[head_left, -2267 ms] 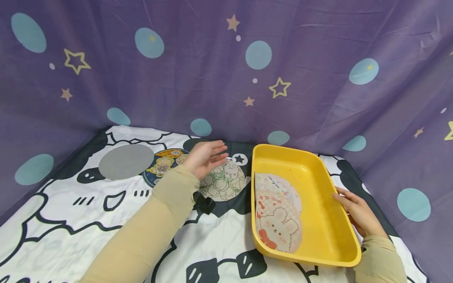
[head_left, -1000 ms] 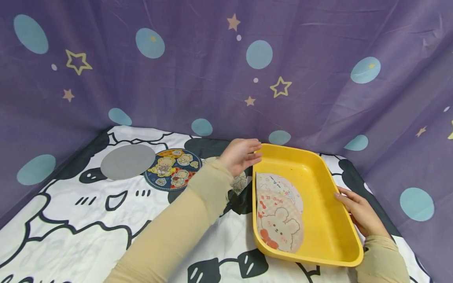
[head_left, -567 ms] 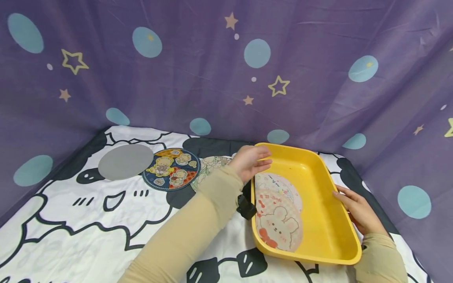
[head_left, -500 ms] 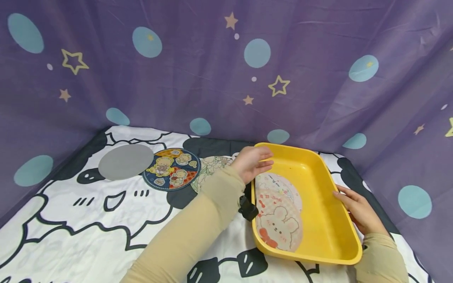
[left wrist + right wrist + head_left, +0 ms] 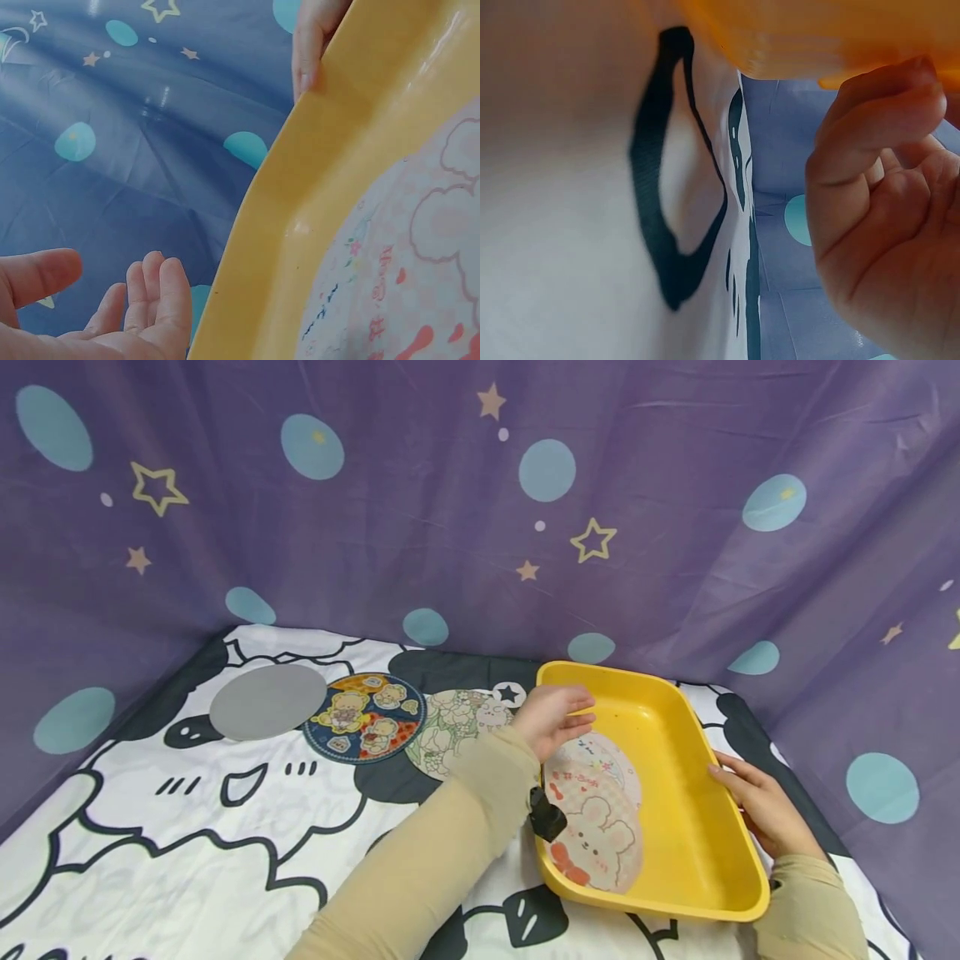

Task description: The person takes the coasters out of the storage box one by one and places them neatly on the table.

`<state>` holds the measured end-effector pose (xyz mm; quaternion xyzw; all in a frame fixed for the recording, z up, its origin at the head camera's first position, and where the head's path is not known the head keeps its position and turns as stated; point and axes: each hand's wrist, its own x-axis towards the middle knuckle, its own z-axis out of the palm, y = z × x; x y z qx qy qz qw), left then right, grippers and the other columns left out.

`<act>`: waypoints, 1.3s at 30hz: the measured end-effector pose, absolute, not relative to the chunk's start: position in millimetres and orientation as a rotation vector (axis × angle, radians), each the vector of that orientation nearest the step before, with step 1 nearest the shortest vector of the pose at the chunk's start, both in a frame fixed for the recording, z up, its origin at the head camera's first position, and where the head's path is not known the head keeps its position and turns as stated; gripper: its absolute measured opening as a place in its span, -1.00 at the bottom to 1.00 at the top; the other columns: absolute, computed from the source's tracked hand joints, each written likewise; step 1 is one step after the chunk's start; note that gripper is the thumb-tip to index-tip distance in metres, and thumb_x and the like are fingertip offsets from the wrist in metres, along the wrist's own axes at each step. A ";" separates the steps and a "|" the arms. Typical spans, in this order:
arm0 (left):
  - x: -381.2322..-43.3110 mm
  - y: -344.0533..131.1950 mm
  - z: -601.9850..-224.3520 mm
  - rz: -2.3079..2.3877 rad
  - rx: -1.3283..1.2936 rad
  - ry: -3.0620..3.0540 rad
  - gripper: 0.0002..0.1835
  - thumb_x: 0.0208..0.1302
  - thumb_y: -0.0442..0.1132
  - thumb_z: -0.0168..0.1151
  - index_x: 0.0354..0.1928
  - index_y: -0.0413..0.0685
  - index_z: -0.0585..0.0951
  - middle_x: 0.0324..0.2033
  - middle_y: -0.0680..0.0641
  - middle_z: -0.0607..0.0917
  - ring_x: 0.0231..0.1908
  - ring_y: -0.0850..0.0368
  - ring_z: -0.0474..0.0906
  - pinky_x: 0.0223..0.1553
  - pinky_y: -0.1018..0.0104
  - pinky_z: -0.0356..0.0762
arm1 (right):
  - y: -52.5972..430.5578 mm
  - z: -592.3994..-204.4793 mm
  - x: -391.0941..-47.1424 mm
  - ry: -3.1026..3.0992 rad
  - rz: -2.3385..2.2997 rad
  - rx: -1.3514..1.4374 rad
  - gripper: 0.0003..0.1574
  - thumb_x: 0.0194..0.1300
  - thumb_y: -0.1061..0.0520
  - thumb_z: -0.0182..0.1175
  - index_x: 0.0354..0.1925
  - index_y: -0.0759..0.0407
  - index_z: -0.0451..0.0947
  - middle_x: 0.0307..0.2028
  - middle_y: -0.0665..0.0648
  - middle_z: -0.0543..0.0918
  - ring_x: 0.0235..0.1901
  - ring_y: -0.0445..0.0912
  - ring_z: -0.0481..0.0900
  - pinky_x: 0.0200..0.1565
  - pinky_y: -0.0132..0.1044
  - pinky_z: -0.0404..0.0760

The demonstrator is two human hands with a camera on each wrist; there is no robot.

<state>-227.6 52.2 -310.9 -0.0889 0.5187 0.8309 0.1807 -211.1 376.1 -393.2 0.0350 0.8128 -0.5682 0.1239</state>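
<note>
My right hand [image 5: 768, 806] grips the right rim of a yellow plastic tray [image 5: 690, 810], tilted toward me; the right wrist view shows that hand's curled fingers [image 5: 889, 124] under its edge. Above the tray's left side hovers my left hand [image 5: 553, 717], fingers loosely extended and holding nothing, as the left wrist view also shows. Inside the tray, a round rabbit-print mat [image 5: 596, 839] overlaps another pale round mat [image 5: 618, 768]. Left of the tray lie a green-and-white patterned round mat [image 5: 442, 739], a dark blue round mat with bears [image 5: 363, 718] and a plain grey disc [image 5: 267, 702].
A white-and-black cartoon cloth [image 5: 210, 827] covers the table. Purple curtain [image 5: 420, 527] with stars and blue dots hangs behind and along both sides. A black wrist camera [image 5: 547, 817] sits at my left wrist, over the tray's left rim.
My left hand has moved right, from above the green-and-white mat to over the tray's left side, uncovering the dark blue mat. The right hand keeps its grip on the tray.
</note>
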 end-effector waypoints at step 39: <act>-214.7 96.0 -351.5 1.961 -0.230 2.141 -0.63 0.37 -0.27 0.18 0.19 -0.13 0.60 0.13 -0.09 0.64 0.15 -0.01 0.54 0.29 0.04 0.44 | 377.3 -394.8 -211.9 2.352 -1.685 0.112 -0.39 0.47 -0.14 0.10 0.40 -0.11 0.33 -0.23 -0.35 0.63 -0.29 -0.27 0.59 -0.20 -0.41 0.67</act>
